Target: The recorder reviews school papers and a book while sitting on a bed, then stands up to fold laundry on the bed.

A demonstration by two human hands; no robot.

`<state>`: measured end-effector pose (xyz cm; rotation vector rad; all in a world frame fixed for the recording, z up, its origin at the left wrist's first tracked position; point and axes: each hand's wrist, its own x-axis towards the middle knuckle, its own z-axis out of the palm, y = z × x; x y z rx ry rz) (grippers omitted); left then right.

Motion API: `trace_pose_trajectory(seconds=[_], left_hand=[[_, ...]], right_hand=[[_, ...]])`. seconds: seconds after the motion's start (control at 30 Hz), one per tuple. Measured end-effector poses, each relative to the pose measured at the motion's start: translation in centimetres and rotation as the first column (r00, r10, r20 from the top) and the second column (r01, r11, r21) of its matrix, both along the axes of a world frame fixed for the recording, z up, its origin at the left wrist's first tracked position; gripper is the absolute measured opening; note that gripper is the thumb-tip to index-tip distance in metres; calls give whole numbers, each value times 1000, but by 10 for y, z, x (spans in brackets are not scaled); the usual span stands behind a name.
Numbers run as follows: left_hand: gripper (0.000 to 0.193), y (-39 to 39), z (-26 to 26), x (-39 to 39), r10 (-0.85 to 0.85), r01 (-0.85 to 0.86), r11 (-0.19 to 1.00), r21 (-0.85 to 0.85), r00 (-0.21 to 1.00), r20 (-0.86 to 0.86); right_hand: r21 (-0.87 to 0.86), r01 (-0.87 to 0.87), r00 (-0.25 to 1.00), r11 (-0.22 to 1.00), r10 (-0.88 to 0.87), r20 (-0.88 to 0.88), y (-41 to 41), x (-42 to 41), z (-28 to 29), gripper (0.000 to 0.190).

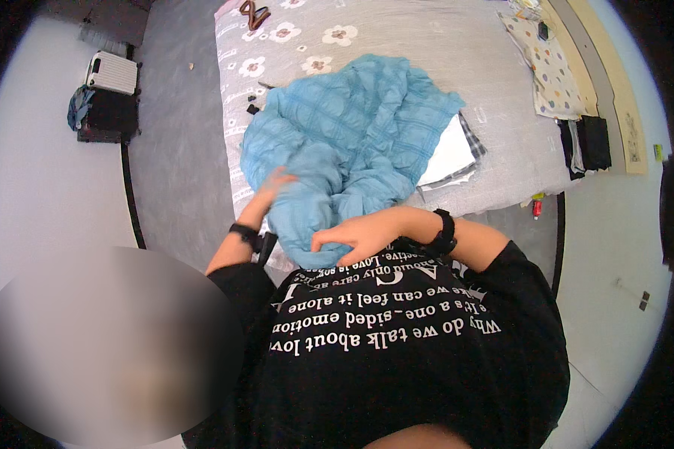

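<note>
A crumpled blue plaid cloth (365, 112) is spread over the near part of a bed (500, 140), its narrow near end bunched against my black shirt. My right hand (359, 236) is at that near end, thumb and fingers curved about the bunched fabric. On the cloth's left side lies my left hand (278, 182), blurred, its fingers on or just above the fabric; its grip is unclear. White cloth or paper (448, 157) and a dark checked fabric (473, 137) show from under the blue cloth's right edge.
A brown looped strap (254, 15) lies at the bed's far left. Small black items (252, 108) are left of the cloth. A dotted pillow (545, 67) and folded dark clothes (593, 143) line the right edge. A white suitcase (114, 72) stands by the left wall.
</note>
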<state>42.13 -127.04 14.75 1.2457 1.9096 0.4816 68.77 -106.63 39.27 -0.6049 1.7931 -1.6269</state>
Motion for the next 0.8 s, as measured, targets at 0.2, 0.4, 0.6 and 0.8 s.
trace_pose_trajectory(seconds=[0.2, 0.4, 0.6, 0.8], left_hand=[[46, -18, 154, 53, 219, -927, 366, -82, 1, 976], [45, -38, 181, 164, 260, -931, 272, -243, -172, 950], [45, -48, 204, 156, 246, -875, 271, -401, -340, 908], [50, -22, 247, 166, 172, -354, 930, 98, 657, 734]], right_hand=[[-307, 30, 991, 951, -69, -116, 7, -3, -11, 46], [-241, 22, 994, 970, 5, 113, 13, -33, -13, 49], [15, 616, 367, 788, -303, 880, 31, -75, -103, 62], [-1, 800, 277, 600, -368, 887, 44, -113, -115, 73]])
